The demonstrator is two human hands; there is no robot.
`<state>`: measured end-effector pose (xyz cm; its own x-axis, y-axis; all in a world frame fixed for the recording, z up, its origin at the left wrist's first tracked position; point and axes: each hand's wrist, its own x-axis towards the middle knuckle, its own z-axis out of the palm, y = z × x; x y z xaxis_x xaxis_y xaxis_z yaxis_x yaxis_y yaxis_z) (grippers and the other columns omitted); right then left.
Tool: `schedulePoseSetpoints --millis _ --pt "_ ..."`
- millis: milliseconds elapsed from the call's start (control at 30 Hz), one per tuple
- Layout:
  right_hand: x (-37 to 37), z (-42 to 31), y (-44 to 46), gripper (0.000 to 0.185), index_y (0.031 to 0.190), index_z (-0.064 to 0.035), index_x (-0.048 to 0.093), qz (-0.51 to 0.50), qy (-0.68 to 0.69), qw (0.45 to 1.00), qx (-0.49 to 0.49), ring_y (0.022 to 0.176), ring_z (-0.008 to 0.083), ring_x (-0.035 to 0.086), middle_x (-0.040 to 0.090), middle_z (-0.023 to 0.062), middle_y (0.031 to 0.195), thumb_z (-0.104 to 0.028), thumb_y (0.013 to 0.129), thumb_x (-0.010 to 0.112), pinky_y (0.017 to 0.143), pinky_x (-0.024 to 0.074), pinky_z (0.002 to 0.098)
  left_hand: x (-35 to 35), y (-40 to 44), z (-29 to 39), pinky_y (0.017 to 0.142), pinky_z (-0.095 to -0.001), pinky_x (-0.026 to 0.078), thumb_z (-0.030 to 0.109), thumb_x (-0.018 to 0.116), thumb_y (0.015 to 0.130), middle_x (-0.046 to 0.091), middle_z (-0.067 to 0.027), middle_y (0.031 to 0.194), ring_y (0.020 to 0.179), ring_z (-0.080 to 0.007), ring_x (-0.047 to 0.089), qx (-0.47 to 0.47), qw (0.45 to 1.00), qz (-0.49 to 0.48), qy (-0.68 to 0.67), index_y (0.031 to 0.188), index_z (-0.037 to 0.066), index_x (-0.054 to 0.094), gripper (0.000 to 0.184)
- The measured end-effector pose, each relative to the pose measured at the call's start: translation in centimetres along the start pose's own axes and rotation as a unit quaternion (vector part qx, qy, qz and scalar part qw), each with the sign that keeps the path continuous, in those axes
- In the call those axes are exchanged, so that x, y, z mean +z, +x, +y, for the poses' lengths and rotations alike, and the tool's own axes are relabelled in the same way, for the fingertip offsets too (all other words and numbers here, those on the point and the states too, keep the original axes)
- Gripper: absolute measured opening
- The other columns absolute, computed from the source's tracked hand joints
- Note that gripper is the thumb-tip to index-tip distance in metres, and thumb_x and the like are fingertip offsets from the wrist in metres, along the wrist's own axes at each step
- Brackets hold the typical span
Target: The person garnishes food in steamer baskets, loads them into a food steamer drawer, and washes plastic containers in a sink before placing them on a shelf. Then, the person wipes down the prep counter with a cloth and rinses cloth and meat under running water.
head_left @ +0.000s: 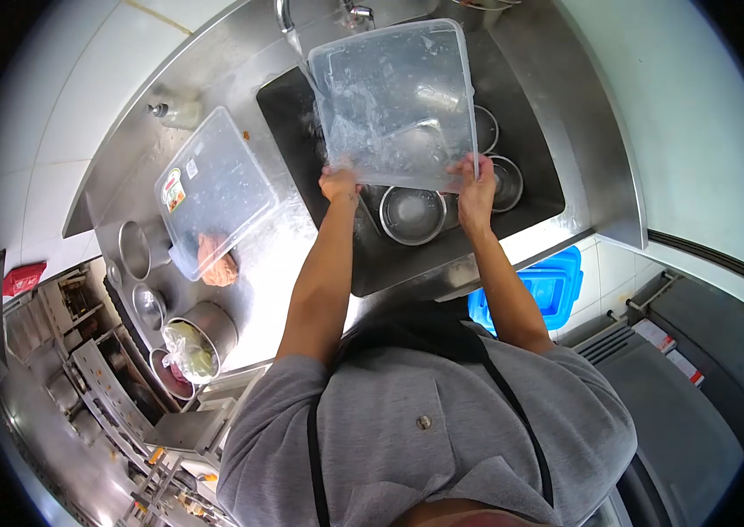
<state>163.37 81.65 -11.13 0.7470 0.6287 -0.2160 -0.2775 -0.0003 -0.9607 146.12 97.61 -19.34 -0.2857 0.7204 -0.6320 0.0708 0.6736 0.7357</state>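
Note:
A clear plastic container [394,101] is held over the dark sink [372,268], tilted, with water from the faucet [285,16] running down at its left side. My left hand [339,182] is closed on its near left corner. At the near right corner, my right hand [475,183] grips the rim with fingers wrapped round it. Below the container, a round metal bowl [413,216] sits in the sink, and another metal bowl [506,184] lies to the right, partly hidden by my right hand.
On the left counter lie a clear lid [215,186], an orange-brown cloth [217,262] and a soap bottle [180,114]. Metal pots [216,327] stand at the lower left. A blue basin [556,285] is below the sink's right front edge.

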Motion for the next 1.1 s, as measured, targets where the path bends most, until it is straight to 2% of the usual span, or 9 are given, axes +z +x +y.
schedulePoseSetpoints --millis 67,167,233,433,500,567,800,1000,1100 --pt "-0.4 0.0 0.3 0.021 0.112 -0.0021 0.044 -0.005 0.005 1.0 0.003 0.081 0.0188 0.061 0.055 0.0096 0.092 -0.019 0.1 0.046 0.05 0.057 0.0329 0.0 0.0 0.7 0.049 -0.0327 0.053 0.013 0.065 0.082 0.067 -0.013 0.081 0.067 -0.023 0.066 -0.043 0.996 0.01 0.075 0.098 -0.003 0.061 0.023" --pt "-1.0 0.5 0.7 0.021 0.112 -0.0018 0.044 -0.018 0.051 0.998 0.01 0.08 0.0187 0.061 0.055 0.0091 0.091 -0.019 0.1 0.046 0.05 0.0571 0.033 -0.7 3.5 -1.1 0.058 -0.037 0.053 0.018 0.068 0.08 0.067 -0.0154 0.083 0.071 -0.0256 0.066 0.211 0.95 0.041 0.224 0.099 0.001 0.063 0.025" --pt "-1.5 0.5 0.8 0.021 0.112 -0.0014 0.045 -0.024 0.054 0.998 0.01 0.08 0.0186 0.061 0.056 0.0092 0.091 -0.019 0.1 0.047 0.049 0.057 0.0333 -1.2 4.0 -0.7 0.057 -0.0353 0.053 0.016 0.07 0.081 0.064 -0.0108 0.079 0.067 -0.0222 0.063 0.382 0.889 -0.099 0.232 0.099 0.003 0.061 0.024" --pt "-4.1 0.6 5.2 0.034 0.113 0.0006 0.047 -0.063 -0.13 0.989 0.0 0.082 0.0262 0.063 0.06 0.013 0.092 -0.014 0.088 0.064 0.066 0.0544 0.039 -1.6 0.5 2.2 0.059 -0.0341 0.053 0.01 0.059 0.091 0.064 -0.0091 0.079 0.067 -0.02 0.063 0.051 0.96 -0.264 -0.075 0.097 0.0 0.061 0.011" --pt "-3.9 0.3 5.7 0.039 0.113 0.0012 0.048 -0.025 -0.296 0.954 -0.036 0.087 0.0306 0.061 0.06 0.015 0.094 -0.013 0.083 0.068 0.074 0.0513 0.0412 -2.0 0.4 1.4 0.059 -0.0329 0.053 0.011 0.058 0.092 0.064 -0.009 0.078 0.066 -0.0192 0.063 0.066 0.954 -0.272 -0.11 0.095 0.0 0.06 0.012" --pt "-1.1 -2.9 4.8 0.049 0.111 0.0014 0.05 0.087 -0.544 0.808 -0.207 0.1 0.0394 0.053 0.056 0.0193 0.104 -0.011 0.071 0.076 0.089 0.0432 0.0467 -2.0 0.5 1.2 0.058 -0.0316 0.053 0.012 0.058 0.093 0.064 -0.0088 0.078 0.064 -0.0184 0.062 0.084 0.945 -0.279 -0.149 0.094 0.0 0.06 0.012" --pt "2.2 -3.8 8.4 0.027 0.101 -0.0008 0.057 0.015 -0.665 0.663 -0.345 0.098 0.0343 0.054 0.058 0.0184 0.102 -0.012 0.077 0.062 0.082 0.0426 0.0455 -3.4 0.2 1.9 0.055 -0.0315 0.052 0.015 0.056 0.094 0.061 -0.0086 0.073 0.061 -0.0175 0.061 0.161 0.95 -0.22 -0.149 0.092 0.001 0.058 0.015" --pt "6.1 3.1 7.5 0.023 0.084 -0.0048 0.069 -0.32 -0.657 0.661 -0.169 0.082 0.0364 0.066 0.068 0.0216 0.084 -0.02 0.071 0.059 0.077 0.0492 0.0492 -3.0 -0.7 2.4 0.05 -0.0275 0.048 0.013 0.058 0.094 0.059 -0.0072 0.065 0.054 -0.0136 0.057 0.218 0.949 -0.183 -0.136 0.085 -0.001 0.058 0.016" --pt "6.2 3.2 8.3 0.028 0.087 -0.0037 0.069 -0.313 -0.639 0.699 -0.078 0.088 0.0391 0.065 0.067 0.0235 0.088 -0.021 0.069 0.057 0.077 0.0513 0.0491 -3.7 -1.3 2.9 0.048 -0.0272 0.046 0.012 0.057 0.095 0.06 -0.007 0.064 0.052 -0.0129 0.056 0.171 0.961 -0.187 -0.111 0.086 -0.002 0.057 0.016"
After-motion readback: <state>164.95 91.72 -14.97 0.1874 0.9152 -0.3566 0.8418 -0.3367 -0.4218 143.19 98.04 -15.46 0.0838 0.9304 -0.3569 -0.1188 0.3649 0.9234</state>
